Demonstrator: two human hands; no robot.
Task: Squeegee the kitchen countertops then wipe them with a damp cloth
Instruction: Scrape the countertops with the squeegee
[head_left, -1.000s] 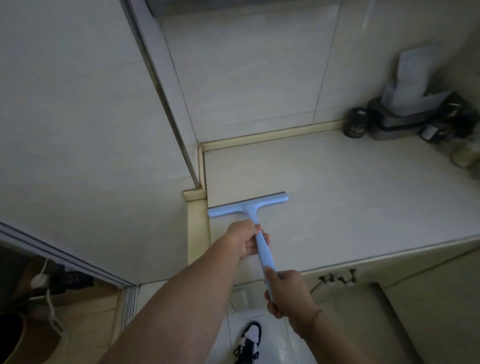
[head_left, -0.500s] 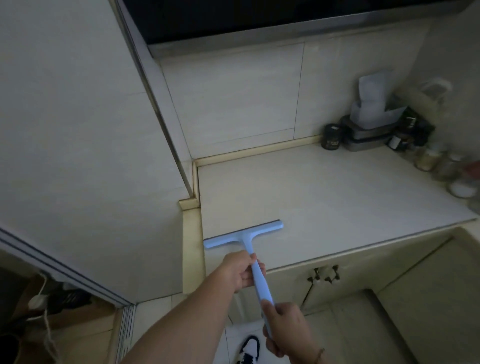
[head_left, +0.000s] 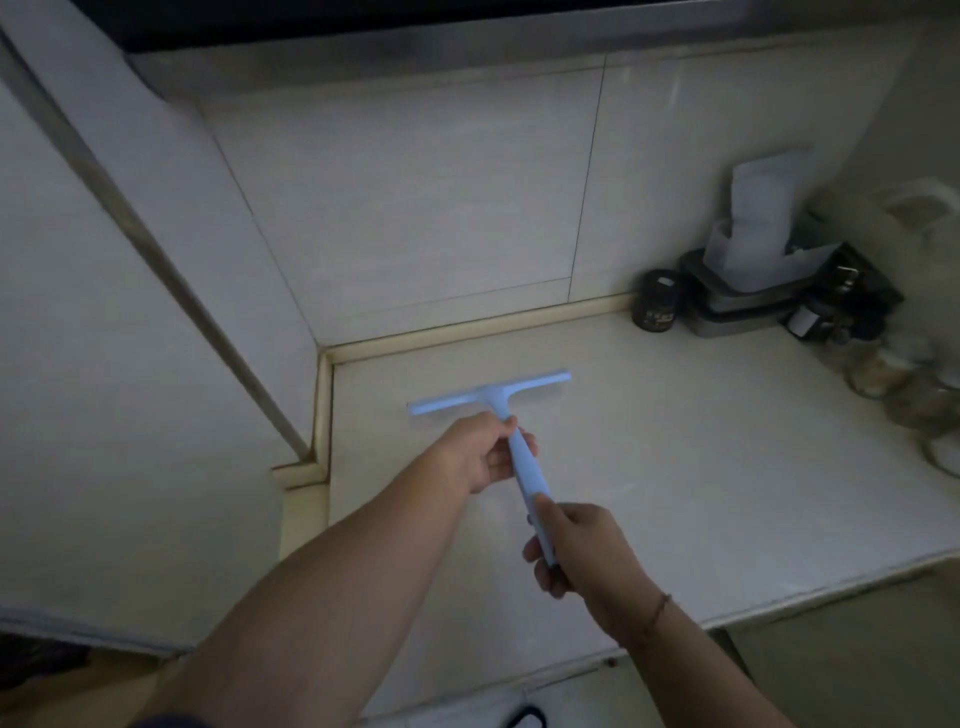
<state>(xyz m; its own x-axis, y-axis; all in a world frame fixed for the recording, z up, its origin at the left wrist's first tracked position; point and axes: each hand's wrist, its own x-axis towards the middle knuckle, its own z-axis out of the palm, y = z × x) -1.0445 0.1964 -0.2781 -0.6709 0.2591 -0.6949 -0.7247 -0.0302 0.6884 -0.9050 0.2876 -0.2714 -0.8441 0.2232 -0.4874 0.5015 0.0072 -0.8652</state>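
- I see the light blue squeegee (head_left: 491, 397) lying with its blade on the pale countertop (head_left: 701, 467), near the back-left corner. The blade stands apart from the raised rim at the back and from the rim at the left.
- My left hand (head_left: 480, 449) grasps the handle high up, just under the blade head. My right hand (head_left: 576, 545) is wrapped around the lower end of the handle, thumb on top.
- To the right of the blade the countertop is bare and wide up to the front edge, which runs across below my right wrist.
- At the far right corner stands a small dark jar (head_left: 655, 300), just beside a dark tray (head_left: 737, 306) holding white folded paper. Some glass jars (head_left: 883, 374) stay along the right side, blurred.
- The walls behind and left are pale tiles (head_left: 415, 197). A metal strip (head_left: 156, 218) runs diagonally down the left wall to the corner.
- The room is dim; under the counter I see a little of the floor.
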